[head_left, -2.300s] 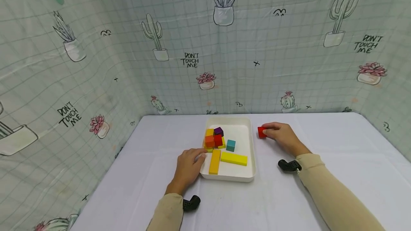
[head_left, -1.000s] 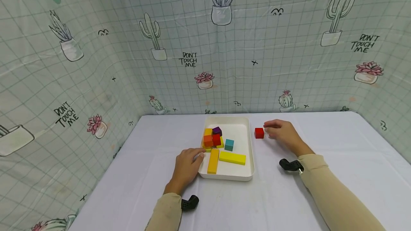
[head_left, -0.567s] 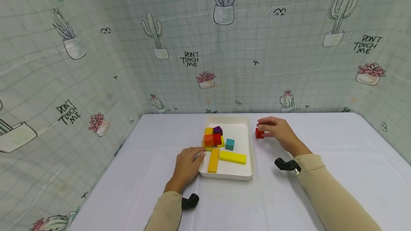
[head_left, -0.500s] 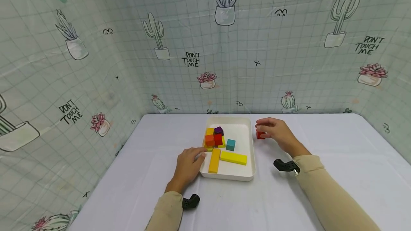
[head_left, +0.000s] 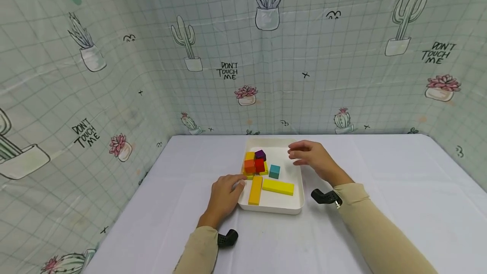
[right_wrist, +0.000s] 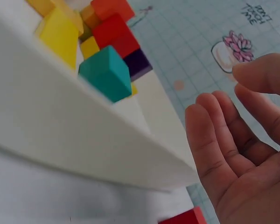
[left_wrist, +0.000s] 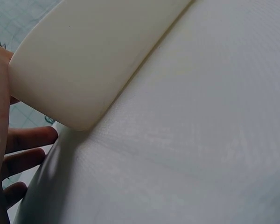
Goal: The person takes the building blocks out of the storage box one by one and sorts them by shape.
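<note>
My left hand (head_left: 223,193) rests at the left rim of a white tray (head_left: 272,209), index finger and thumb touching the edge. In the left wrist view, its other fingers (left_wrist: 30,137) are spread beside the tray wall. My right hand (head_left: 313,157) hovers over the tray's far right rim, fingers loosely bent and holding nothing. A red cube (right_wrist: 184,218) lies on the table outside the tray, below the right hand; the hand hides it in the head view. Inside the tray are a teal cube (head_left: 274,171), a red cube (head_left: 259,165), an orange cube (head_left: 249,166) and a purple cube (head_left: 260,154).
A yellow plank-shaped block (head_left: 278,187) and an orange-yellow one (head_left: 255,190) lie in the tray's near half. More yellow blocks sit under and behind the cubes at its left. White cloth covers the table (head_left: 167,181); a printed curtain (head_left: 213,96) hangs behind.
The right hand held the outside red cube, let go of it, then moved left over it to the tray's rim. The left hand stays at the tray.
</note>
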Tool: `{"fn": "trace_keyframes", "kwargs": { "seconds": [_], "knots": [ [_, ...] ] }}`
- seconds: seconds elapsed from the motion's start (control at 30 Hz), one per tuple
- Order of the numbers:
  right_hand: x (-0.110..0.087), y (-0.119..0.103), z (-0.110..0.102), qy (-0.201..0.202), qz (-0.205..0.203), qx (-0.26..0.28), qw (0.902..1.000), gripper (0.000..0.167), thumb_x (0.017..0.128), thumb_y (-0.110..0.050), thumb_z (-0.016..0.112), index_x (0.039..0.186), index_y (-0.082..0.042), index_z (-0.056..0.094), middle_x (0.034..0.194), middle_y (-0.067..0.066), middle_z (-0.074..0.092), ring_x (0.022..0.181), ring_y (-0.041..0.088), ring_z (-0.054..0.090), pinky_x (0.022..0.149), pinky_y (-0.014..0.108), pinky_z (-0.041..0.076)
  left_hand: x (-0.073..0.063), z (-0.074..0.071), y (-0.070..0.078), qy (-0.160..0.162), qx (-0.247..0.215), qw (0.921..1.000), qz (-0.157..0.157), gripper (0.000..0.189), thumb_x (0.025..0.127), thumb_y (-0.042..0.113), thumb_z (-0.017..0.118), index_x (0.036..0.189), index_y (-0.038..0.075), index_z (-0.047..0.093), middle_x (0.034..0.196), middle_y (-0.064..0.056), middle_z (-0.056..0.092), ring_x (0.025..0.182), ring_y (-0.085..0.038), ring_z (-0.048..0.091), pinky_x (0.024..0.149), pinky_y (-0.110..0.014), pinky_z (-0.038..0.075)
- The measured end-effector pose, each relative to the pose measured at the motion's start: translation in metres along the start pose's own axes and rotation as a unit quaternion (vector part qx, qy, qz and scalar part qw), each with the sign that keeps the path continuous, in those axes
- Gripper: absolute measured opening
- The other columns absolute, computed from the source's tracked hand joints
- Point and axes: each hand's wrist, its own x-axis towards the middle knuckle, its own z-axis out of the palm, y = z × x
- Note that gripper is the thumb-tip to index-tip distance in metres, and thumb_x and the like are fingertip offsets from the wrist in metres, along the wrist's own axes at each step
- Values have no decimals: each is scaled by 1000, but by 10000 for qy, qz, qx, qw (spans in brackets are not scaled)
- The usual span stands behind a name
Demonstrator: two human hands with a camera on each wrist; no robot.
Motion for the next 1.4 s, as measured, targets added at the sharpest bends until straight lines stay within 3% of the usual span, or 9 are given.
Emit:
{"fn": "trace_keyframes", "kwargs": {
  "seconds": [0.27, 0.53, 0.73, 1.17, 1.4],
  "knots": [
    [5, -4, 17, -240, -1, -436, 9988, 41, 96, -15, 66, 130, 7, 57, 128, 28, 59, 113, 41, 60, 87, 38, 56, 0, 1, -2, 15, 27, 10000, 48, 29, 103, 30, 53, 124, 22, 72, 124, -1, 68, 119, -27, 56, 107, -56, 35],
    [3, -2, 24, -365, -73, -1294, 9909, 40, 94, -14, 69, 128, 4, 61, 117, 14, 66, 99, 27, 65, 83, 36, 57, 0, 2, -2, 25, 76, 9999, 108, 29, 103, 30, 52, 123, 22, 72, 122, 0, 68, 117, -26, 56, 106, -55, 36],
    [3, -2, 25, -584, -104, -1697, 9837, 38, 93, -14, 69, 127, 3, 62, 118, 17, 65, 97, 24, 63, 85, 37, 56, 0, 4, -4, 12, 111, 9999, 118, 30, 103, 31, 52, 123, 22, 72, 122, 0, 68, 117, -25, 56, 106, -55, 36],
    [17, -11, 31, -1135, 45, -2469, 9624, 43, 91, -14, 71, 129, 2, 61, 121, 19, 65, 97, 26, 63, 83, 38, 57, 1, 0, -1, 36, 88, 9999, 80, 29, 102, 29, 53, 123, 21, 72, 122, -1, 68, 117, -26, 56, 106, -55, 35],
    [21, -12, 34, -1355, 146, -2882, 9478, 42, 88, -14, 73, 127, -1, 64, 120, 13, 68, 110, 28, 62, 97, 48, 50, 1, 1, -1, -38, 17, 10000, 60, 30, 103, 30, 51, 123, 21, 72, 122, -1, 68, 117, -26, 55, 106, -55, 36]
  ]
}}
